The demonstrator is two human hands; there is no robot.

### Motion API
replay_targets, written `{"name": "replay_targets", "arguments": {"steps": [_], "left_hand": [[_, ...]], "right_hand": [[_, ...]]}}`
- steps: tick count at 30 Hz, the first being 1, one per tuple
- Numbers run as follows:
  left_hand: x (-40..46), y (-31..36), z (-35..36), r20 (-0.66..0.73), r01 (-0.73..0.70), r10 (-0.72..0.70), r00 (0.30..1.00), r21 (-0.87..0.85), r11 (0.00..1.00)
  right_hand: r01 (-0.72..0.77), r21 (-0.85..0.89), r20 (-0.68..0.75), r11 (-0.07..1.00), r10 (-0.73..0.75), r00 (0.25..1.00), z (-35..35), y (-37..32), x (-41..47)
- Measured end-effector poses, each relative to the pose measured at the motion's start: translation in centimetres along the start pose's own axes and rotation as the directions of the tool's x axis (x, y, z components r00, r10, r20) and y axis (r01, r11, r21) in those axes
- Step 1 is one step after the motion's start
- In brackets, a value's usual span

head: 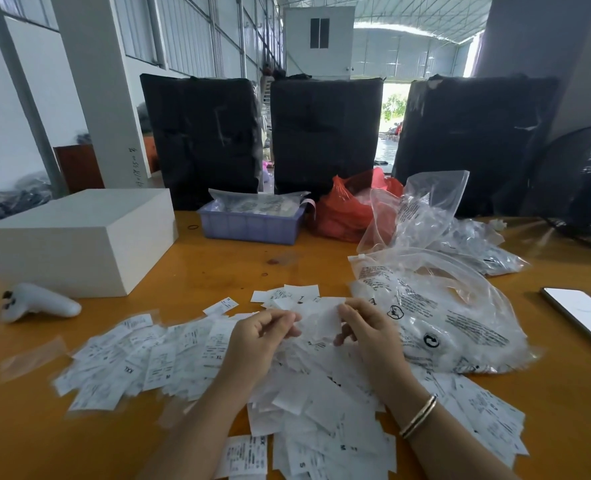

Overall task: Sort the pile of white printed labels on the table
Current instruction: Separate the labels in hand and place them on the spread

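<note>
Nearest the camera, the pile of white printed labels point(307, 403) sprawls loose over the orange wooden surface point(217, 268), size letters such as XL, M and S showing on some. Above it both hands meet: the left hand point(262, 336) and the right hand point(363, 329) pinch opposite edges of one label point(321, 318), lifted clear of the heap, probably so its print can be read before it is placed. A fanned row to the left looks like labels already laid out by size. Clear printed bags point(439, 317) lie just right of the pile; a phone point(581, 315) sits further right, a white controller point(37, 303) and white box point(79, 237) to the left. Beyond stand a blue tray point(249, 228), a red bag point(346, 209), three black-wrapped bales point(325, 133), and an open warehouse hall.
</note>
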State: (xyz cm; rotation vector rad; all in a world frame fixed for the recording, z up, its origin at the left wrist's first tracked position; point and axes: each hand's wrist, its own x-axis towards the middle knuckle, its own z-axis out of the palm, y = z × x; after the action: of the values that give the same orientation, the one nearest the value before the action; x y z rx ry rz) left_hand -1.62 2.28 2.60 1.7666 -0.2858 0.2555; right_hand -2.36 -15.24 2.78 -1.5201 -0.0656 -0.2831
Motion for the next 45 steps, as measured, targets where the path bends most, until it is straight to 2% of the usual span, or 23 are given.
{"name": "replay_targets", "arguments": {"steps": [7,10,13,17,22,28,30,32,33,37,41,45], "left_hand": [[0.0,0.2,-0.1,0.079,0.002,0.0,0.997,-0.025,1.0],[0.1,0.2,-0.3,0.11,0.015,-0.01,0.994,-0.046,0.999],[-0.1,0.5,-0.5,0.166,0.059,-0.044,0.985,-0.086,0.995],[-0.2,0.6,-0.5,0.226,0.108,-0.084,0.971,-0.097,0.989],[-0.1,0.6,-0.6,0.235,0.133,-0.115,0.965,-0.06,0.989],[-0.1,0.7,-0.3,0.243,0.139,-0.13,0.961,-0.021,0.99],[0.0,0.5,-0.3,0.196,0.127,-0.121,0.973,-0.016,0.992],[0.2,0.3,-0.4,0.102,0.115,-0.113,0.988,-0.02,0.993],[0.3,0.3,-0.4,0.058,0.113,-0.111,0.992,-0.03,0.993],[0.3,0.2,-0.5,-0.007,0.078,-0.078,0.997,-0.038,0.996],[0.2,0.2,-0.6,0.008,0.043,-0.042,0.999,-0.044,0.998],[0.2,0.2,-0.6,0.013,0.035,-0.034,0.999,-0.048,0.998]], "right_hand": [[0.074,0.206,0.093,0.976,-0.095,0.991,-0.3,0.7,0.5],[0.028,0.336,0.197,0.941,-0.099,0.975,-0.2,0.8,0.4],[-0.004,0.37,0.253,0.929,-0.097,0.963,-0.2,1.0,0.5],[0.019,0.341,0.268,0.94,-0.116,0.956,-0.2,1.2,0.4],[0.088,0.231,0.223,0.969,-0.141,0.965,-0.3,1.4,0.2],[0.101,0.193,0.28,0.976,-0.153,0.948,0.1,1.1,-0.2],[0.07,0.232,0.289,0.97,-0.137,0.948,0.1,1.1,-0.2],[-0.026,0.324,0.317,0.946,-0.082,0.945,0.0,1.1,-0.1],[-0.052,0.316,0.324,0.947,-0.056,0.945,0.1,1.1,-0.1],[0.009,0.069,0.221,0.998,-0.024,0.975,0.6,1.2,-0.2],[0.014,0.185,0.092,0.983,-0.032,0.995,0.2,0.9,-0.1],[0.021,0.232,0.116,0.973,-0.049,0.992,0.1,0.4,-0.3]]}}
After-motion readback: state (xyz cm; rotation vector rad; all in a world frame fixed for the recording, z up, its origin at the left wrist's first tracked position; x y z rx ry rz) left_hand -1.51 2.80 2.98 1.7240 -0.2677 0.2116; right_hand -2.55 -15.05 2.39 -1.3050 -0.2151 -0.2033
